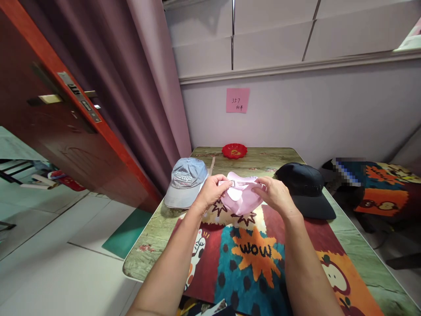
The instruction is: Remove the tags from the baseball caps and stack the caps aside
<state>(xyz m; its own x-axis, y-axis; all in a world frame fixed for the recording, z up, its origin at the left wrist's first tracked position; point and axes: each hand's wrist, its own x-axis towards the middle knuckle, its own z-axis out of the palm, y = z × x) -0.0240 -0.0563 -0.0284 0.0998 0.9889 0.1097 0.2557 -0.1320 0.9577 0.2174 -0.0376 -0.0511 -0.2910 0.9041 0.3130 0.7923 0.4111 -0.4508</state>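
Observation:
A pink baseball cap (244,199) is held up over the mat at the middle of the table, its back strap and metal buckle facing me. My left hand (213,191) pinches the strap near the buckle. On the other side, my right hand (274,193) grips the cap's edge between thumb and fingers. To the left sits a light blue cap (188,180) with white lettering, close to my left hand. A black cap (304,188) lies on the right, just beyond my right hand, its brim pointing toward the front right.
A red scalloped dish (234,151) stands at the table's far edge. The wood-patterned table (144,250) carries a colourful mat (253,259) with "WOW" on it. A pink note (237,100) is stuck on the wall. An open door (66,114) and a curtain are at the left.

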